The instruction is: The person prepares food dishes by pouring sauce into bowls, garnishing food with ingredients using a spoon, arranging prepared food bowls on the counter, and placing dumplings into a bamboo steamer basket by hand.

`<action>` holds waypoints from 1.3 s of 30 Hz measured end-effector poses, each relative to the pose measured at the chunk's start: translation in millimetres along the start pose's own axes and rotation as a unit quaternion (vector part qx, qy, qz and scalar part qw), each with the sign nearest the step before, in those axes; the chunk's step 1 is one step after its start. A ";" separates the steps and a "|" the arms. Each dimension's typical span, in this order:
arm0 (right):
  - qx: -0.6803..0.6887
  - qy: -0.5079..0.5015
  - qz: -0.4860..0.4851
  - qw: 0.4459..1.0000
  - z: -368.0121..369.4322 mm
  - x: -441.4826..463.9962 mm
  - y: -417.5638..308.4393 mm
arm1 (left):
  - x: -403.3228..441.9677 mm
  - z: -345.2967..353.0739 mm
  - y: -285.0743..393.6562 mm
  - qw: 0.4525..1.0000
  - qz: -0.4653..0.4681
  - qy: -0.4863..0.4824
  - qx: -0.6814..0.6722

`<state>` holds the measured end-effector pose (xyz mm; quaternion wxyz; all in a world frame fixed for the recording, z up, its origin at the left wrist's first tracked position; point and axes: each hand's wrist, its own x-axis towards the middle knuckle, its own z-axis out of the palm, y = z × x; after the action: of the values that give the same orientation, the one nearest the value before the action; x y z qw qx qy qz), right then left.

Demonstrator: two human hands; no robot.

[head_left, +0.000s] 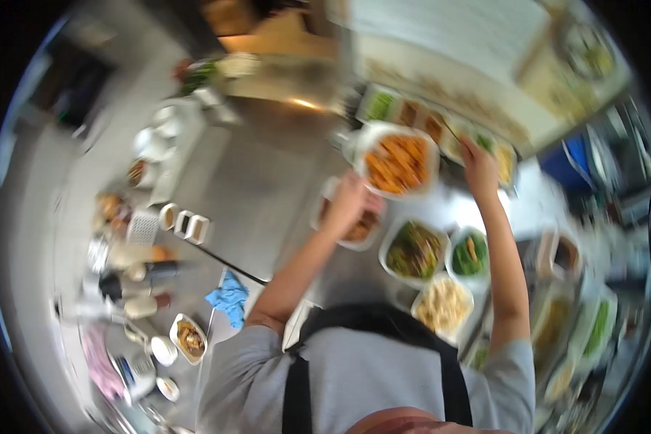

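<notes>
My left hand (349, 202) grips the lower left edge of a white bowl (432, 170) filled with orange food pieces (398, 163). Under that hand is a white dish of reddish-brown food (362, 228), partly covered by the fingers. My right hand (479, 165) is closed on a thin utensil (450, 129) that points into a row of small containers (430, 124) behind the bowl. Motion blur hides the finger detail of both hands.
Dishes of dark greens (414, 249), bright greens (470, 253) and pale food (445, 306) stand nearer my body. A blue cloth (229, 297), small sauce cups (197, 228) and bottles are at the left. Long food trays (555, 318) line the right; a wall rises behind the containers.
</notes>
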<state>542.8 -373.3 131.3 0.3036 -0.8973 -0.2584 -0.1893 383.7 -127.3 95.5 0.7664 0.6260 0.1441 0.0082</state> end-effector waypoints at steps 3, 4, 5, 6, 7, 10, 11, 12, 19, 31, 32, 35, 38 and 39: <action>-0.130 -0.065 0.006 0.989 36.6 17.2 30.1 | -0.8 -27.3 -51.9 0.996 0.015 0.048 0.069; -0.149 -0.044 -0.074 0.985 38.5 20.6 22.9 | -22.1 -23.8 -27.8 0.998 -0.018 0.028 -0.060; -0.184 -0.100 -0.113 0.971 45.7 27.7 27.5 | -44.2 -24.8 0.9 0.997 -0.012 0.051 -0.063; -0.216 -0.195 -0.077 0.954 53.5 37.2 29.5 | -64.8 -29.3 15.8 0.996 -0.015 0.064 -0.068; -0.206 -0.157 -0.074 0.963 51.6 40.0 8.9 | -75.1 -40.0 9.0 0.993 -0.017 0.072 -0.088; -0.263 -0.231 -0.060 0.935 72.5 54.6 9.5 | -112.4 -67.5 -6.2 0.988 -0.015 0.104 -0.115; -0.267 -0.253 -0.017 0.930 73.4 60.0 5.5 | -126.5 -76.8 -8.4 0.986 -0.012 0.117 -0.118; -0.260 -0.256 -0.020 0.931 75.0 62.5 9.2 | -139.2 -85.2 -12.9 0.984 -0.007 0.138 -0.116; -0.139 -0.063 -0.103 0.983 24.3 30.9 -32.9 | -215.0 -148.4 -73.5 0.960 -0.016 0.265 -0.089; 0.168 -0.173 0.018 0.970 -10.5 -111.9 -195.3 | -229.2 -208.3 -116.6 0.961 -0.041 0.273 0.033; 0.177 -0.184 0.008 0.967 -6.8 -118.0 -206.9 | -236.2 -211.2 -106.6 0.941 -0.051 0.296 0.157; 0.225 -0.174 -0.068 0.956 11.6 -135.8 -235.6 | -260.8 -234.5 -100.5 0.759 0.002 0.368 0.537; 0.296 -0.248 -0.018 0.922 22.8 -148.6 -265.9 | -312.5 -226.3 -84.5 0.681 -0.143 0.302 0.652; 0.308 -0.278 -0.014 0.910 26.8 -153.3 -274.7 | -317.1 -228.3 -98.5 0.692 -0.124 0.303 0.643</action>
<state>266.8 -222.2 158.0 0.4778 -0.7721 -0.3904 0.1523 10.5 8.7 27.7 0.0848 0.9059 0.4148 0.0081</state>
